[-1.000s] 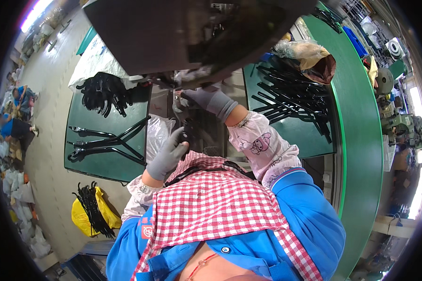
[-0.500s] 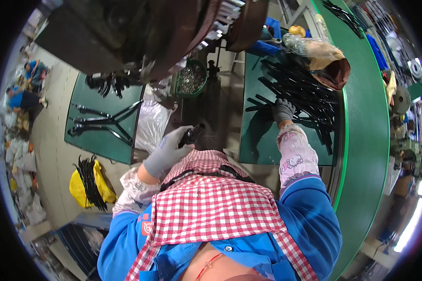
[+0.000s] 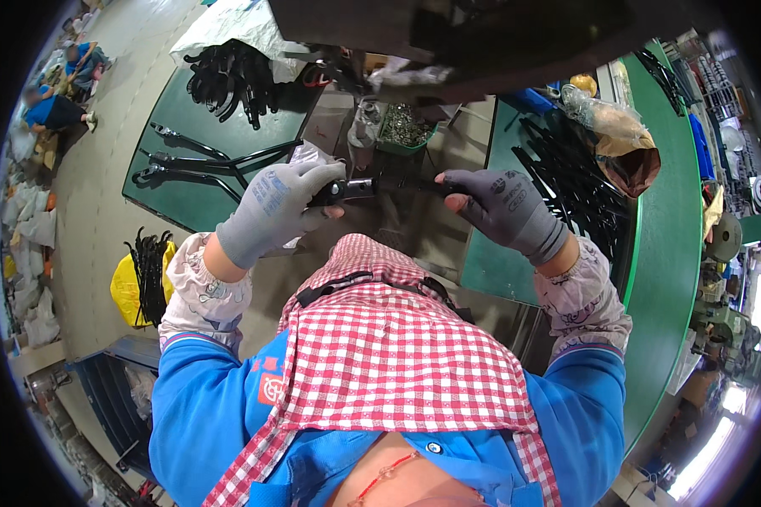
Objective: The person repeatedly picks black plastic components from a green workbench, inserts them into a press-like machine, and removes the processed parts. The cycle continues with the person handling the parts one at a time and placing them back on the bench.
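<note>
A long black metal tool part [image 3: 389, 184] is being held level in front of the chest, gripped at both ends by two gloved hands. The left hand [image 3: 271, 211], in a light grey glove, is being kept closed round the nearer, silvery end of the part, with the fingers curled fully over it. The right hand [image 3: 503, 207], in a darker grey glove, is being closed on the other end, the thumb being pressed along its underside; this two-ended hold appears to be used so that the part is kept steady just under the dark machine head [image 3: 482, 34] looming at the top of the view. A small green tray of metal bits [image 3: 404, 128] is seen just beyond the part, within easy reach. To the right, a pile of black handles [image 3: 571, 186] is lying on a green-topped bench [image 3: 659, 253], with a brown bag [image 3: 621, 139] beyond it. To the left, a green mat [image 3: 186, 198] is carrying a few long black tools [image 3: 199, 162] and a heap of black parts [image 3: 228, 72]. A yellow bag [image 3: 131, 287] with black pieces is standing on the floor at far left. A red checked apron [image 3: 389, 363] is being worn over blue sleeves, and the lower middle of the view is being blocked by it.
</note>
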The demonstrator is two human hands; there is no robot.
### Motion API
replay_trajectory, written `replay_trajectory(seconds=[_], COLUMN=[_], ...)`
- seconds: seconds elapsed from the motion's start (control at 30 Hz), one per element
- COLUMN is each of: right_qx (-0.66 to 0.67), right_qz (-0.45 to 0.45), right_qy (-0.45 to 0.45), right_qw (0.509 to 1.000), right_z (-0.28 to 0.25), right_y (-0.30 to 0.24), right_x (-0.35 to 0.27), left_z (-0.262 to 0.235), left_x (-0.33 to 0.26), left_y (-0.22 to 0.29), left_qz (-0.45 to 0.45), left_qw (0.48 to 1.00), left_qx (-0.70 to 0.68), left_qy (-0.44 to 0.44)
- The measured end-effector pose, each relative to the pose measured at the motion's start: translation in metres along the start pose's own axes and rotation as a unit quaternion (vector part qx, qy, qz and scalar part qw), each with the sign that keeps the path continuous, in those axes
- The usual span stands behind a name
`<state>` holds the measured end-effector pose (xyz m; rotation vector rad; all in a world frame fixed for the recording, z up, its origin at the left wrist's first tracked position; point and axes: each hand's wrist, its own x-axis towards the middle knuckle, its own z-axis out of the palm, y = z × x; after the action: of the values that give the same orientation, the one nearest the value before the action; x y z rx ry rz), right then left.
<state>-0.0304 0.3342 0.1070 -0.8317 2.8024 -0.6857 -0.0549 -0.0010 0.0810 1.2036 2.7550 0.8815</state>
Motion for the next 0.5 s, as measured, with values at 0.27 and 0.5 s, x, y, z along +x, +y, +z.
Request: replay_trajectory(seconds=[0.27, 0.5], right_qx=[-0.076, -0.173], right_qz=[0.059, 0.113], right_qy=[-0.215, -0.081], right_qw=[0.972, 0.975], right_z=[0.010, 0.028], right_y=[-0.045, -0.063], right_x=[0.060, 0.085], left_z=[-0.016, -0.028], left_x=[-0.004, 0.017], left_y=[-0.028, -0.075], left_qz=[0.085, 0.162], left_qw=[0.979, 0.971], left_qx=[0.172, 0.175], left_qy=[-0.068, -0.020])
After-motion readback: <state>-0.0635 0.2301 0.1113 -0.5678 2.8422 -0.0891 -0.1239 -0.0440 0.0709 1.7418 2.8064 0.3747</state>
